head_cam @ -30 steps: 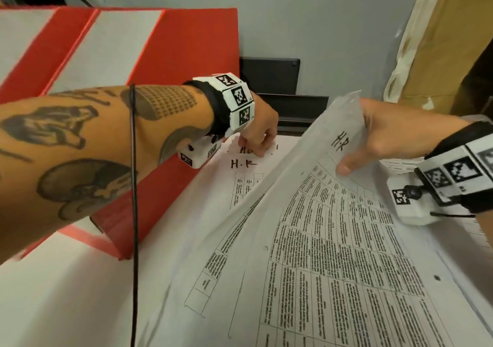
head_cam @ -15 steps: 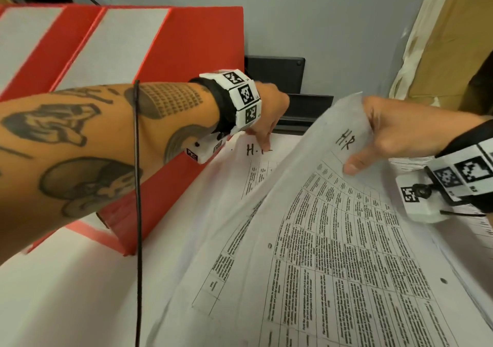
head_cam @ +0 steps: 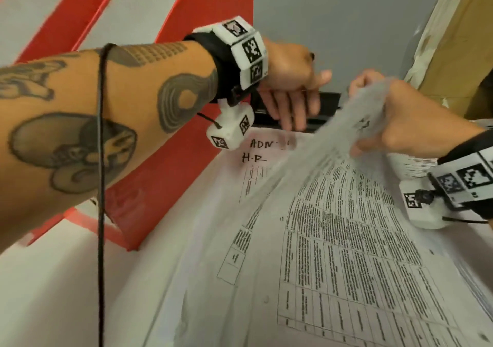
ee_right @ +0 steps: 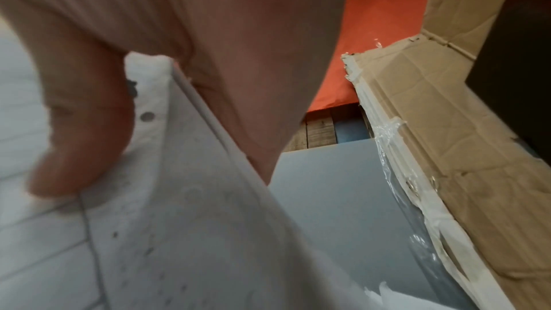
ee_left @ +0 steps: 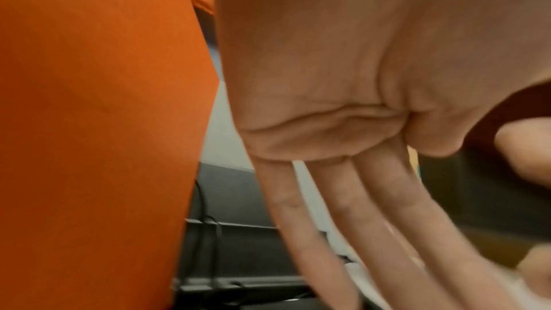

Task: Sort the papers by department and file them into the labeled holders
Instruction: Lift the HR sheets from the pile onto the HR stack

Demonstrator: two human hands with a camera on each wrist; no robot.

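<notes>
A printed sheet point(head_cam: 346, 226) with a table of text is lifted at its far edge, where my right hand point(head_cam: 394, 122) pinches it between thumb and fingers; the right wrist view shows the thumb point(ee_right: 80, 140) pressed on the sheet point(ee_right: 193, 220). Under it lies a stack of papers point(head_cam: 256, 165) with "H.R" and "ADM" handwritten at the top. My left hand point(head_cam: 293, 98) hovers above the stack's far edge, fingers point(ee_left: 343, 220) straight and spread, holding nothing. Red holders point(head_cam: 165, 165) with white fronts stand at the left.
A black tray point(head_cam: 325, 106) sits behind the stack against a grey partition point(head_cam: 346, 26). A taped cardboard box point(head_cam: 453, 40) stands at the right. A black cable point(head_cam: 100, 186) hangs along my left forearm. The white tabletop point(head_cam: 66, 293) shows at the lower left.
My left hand has lifted off the stack's top edge and opened its fingers, uncovering the "ADM" writing. My right hand has raised the sheet's far edge higher, and it is blurred by motion.
</notes>
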